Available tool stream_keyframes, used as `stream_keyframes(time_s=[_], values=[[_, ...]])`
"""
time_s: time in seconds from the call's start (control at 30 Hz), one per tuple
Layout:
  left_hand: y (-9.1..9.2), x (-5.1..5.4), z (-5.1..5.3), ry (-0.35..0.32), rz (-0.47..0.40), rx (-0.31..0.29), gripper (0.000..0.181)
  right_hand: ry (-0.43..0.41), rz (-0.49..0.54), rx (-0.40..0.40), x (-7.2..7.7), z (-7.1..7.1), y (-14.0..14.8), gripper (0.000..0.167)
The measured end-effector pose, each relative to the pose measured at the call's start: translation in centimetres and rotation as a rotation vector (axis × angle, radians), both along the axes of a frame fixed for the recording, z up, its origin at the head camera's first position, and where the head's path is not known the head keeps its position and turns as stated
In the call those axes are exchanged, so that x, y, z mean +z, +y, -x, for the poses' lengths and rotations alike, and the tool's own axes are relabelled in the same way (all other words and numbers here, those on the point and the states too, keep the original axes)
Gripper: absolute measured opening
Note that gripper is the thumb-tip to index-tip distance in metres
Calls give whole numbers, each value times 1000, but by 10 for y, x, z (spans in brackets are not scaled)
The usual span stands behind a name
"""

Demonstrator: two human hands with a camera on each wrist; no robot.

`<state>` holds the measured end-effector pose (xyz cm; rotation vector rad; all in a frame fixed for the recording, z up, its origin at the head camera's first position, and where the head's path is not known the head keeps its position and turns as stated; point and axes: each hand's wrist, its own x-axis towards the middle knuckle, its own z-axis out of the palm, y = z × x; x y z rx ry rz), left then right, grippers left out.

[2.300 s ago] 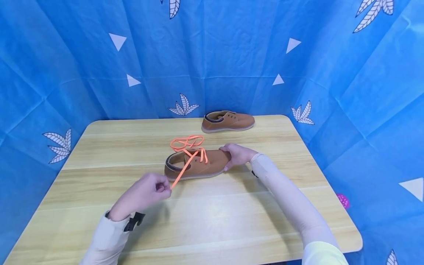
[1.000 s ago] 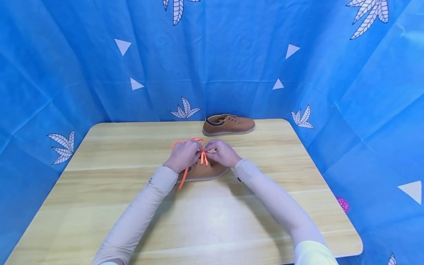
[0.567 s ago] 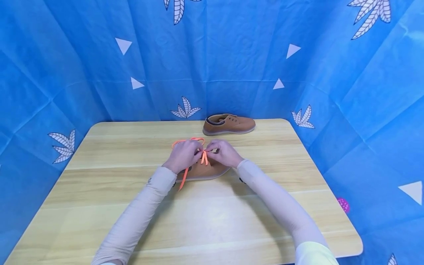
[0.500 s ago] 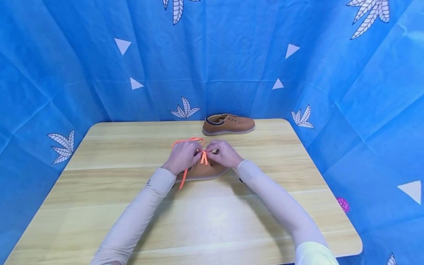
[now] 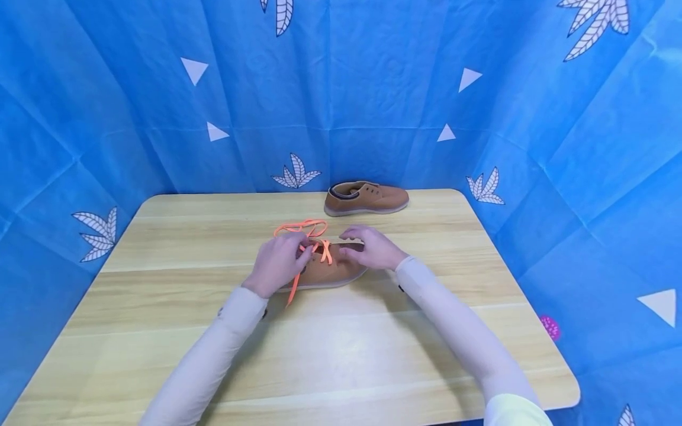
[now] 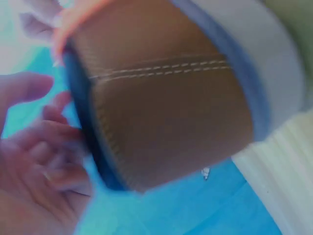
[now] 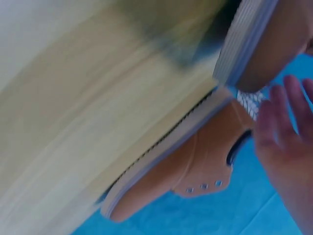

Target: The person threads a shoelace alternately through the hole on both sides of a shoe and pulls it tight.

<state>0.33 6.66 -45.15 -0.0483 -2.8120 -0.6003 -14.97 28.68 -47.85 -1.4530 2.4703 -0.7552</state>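
A brown shoe [image 5: 333,269] stands in the middle of the table, toe to the right, with an orange lace [image 5: 326,254] at its eyelets. One lace end hangs over the near side; loops lie behind. My left hand [image 5: 279,260] is over the heel and opening, thumb and fingers apart; in the left wrist view the hand [image 6: 44,161] is beside the shoe's collar, near the heel [image 6: 166,107], gripping nothing visible. My right hand [image 5: 375,249] is by the toe, fingers spread and holding nothing; the right wrist view shows the hand [image 7: 288,142] with loose fingers.
A second brown shoe [image 5: 367,199] without a lace stands at the table's back edge, toe to the right. The wooden table [image 5: 341,367] has blue patterned cloth [image 5: 383,89] hanging behind it and at both sides.
Both hands were together at the lace on the shoe's eyelets. They have moved apart, left toward the heel and right toward the toe, and their fingers have let go of the lace.
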Motion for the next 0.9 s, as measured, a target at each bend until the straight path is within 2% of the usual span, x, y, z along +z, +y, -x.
stream_keyframes(time_s=[0.1, 0.17, 0.23, 0.3, 0.47, 0.57, 0.67, 0.8, 0.9], values=[[-3, -3, -30, -71, -30, 67, 31, -49, -110, 19, 1, 0, 7, 73], [-2, -6, -49, -121, -23, 87, 42, -61, -174, 36, 0, 0, 11, 87], [-1, -11, -63, -151, -11, 97, 45, -76, -215, 37, -3, 0, 13, 96], [1, -17, -69, -169, -3, 98, 44, -78, -225, 43, -5, 0, 13, 100], [-1, -28, -68, -153, -105, 92, 23, -100, -235, 45, -7, -3, 11, 100], [0, -32, -66, -157, -150, 114, 19, -111, -252, 50, -7, -3, 9, 100], [4, -35, -63, -138, -111, 138, 25, -107, -262, 33, -7, -3, 10, 100], [13, -39, -57, -75, -27, 161, 24, -87, -241, 24, -7, -2, 13, 100], [16, -41, -56, -49, -25, 178, 21, -83, -219, 33, -8, -1, 14, 101]])
